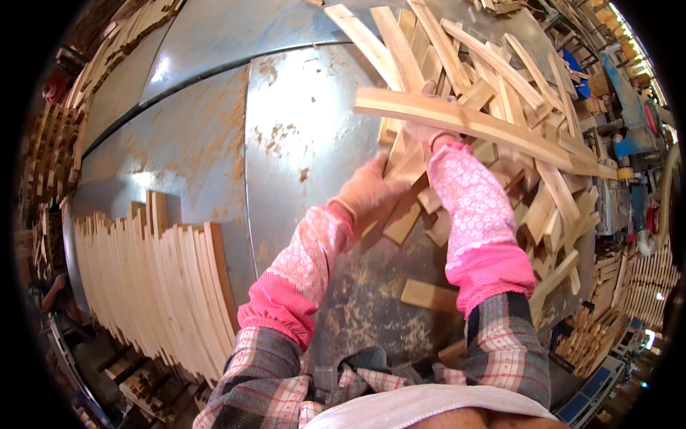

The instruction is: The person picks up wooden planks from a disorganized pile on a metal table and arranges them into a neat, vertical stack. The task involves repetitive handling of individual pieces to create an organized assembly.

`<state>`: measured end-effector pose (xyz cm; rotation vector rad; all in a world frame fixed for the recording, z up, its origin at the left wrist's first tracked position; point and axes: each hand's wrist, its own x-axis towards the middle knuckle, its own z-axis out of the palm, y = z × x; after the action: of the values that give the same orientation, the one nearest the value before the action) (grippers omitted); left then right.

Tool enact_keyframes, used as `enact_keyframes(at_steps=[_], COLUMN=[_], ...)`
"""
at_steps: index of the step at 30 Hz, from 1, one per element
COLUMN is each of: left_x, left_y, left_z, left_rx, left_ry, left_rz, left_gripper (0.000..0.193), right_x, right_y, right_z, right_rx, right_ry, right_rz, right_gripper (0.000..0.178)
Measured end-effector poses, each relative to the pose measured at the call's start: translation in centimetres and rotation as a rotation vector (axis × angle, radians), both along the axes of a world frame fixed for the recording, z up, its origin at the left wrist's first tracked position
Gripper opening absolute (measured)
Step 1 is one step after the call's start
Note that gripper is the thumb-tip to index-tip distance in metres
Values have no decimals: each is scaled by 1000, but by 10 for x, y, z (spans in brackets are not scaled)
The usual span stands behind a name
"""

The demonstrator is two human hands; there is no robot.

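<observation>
My right hand point(430, 133) is closed around a long, pale wooden strip point(471, 123) held crosswise above a loose heap. The strip covers part of that hand. My left hand point(366, 189), slightly blurred, has its thumb and fingers apart beside a short wooden block point(407, 166) at the heap's left side. Whether its fingertips touch the block is hard to see. Pink patterned sleeve covers reach over both forearms. Under and beyond the hands, many wooden pieces point(500, 93) lie crisscrossed at different angles.
A row of wooden strips point(153, 286) lies side by side at the left of the metal table point(300, 143), which carries sawdust. One block point(429, 295) lies near me. Stacked wood point(53, 157) stands at the far left; blue machinery point(629, 107) is at the right.
</observation>
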<state>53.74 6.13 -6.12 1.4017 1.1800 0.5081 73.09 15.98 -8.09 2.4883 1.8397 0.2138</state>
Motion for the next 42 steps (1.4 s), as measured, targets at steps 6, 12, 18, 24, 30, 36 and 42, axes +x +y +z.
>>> enact_keyframes(at_steps=[6,12,18,24,30,36,42], left_x=[-89,-191,-313,-365,-346,-360,-398], left_y=[-140,-272,-359,-399,-360,-385,-380], left_z=[56,76,156,166,168,165,140], left_rx=[-407,-401,-531,-732,-469,-456,-559], left_ry=[148,282,353,50,223,258,-158], left_rz=[-106,-109,-77,277,176,-193,377], left_gripper=[50,37,33,25,28,30,30], right_x=[-107,-144,-104,-113,-116,-150,-128], right_y=[-126,-237,-299,-410,-496,-530,-427], right_z=[62,49,9,51,55,89,93], right_rx=[-534,-334,-234,-277,-118,101,-69], right_ry=[359,819,1310,1874,2079,1452,1127], right_rz=[-153,-93,-234,-421,-481,-351,-136], right_gripper=[77,60,50,48,47,48,54])
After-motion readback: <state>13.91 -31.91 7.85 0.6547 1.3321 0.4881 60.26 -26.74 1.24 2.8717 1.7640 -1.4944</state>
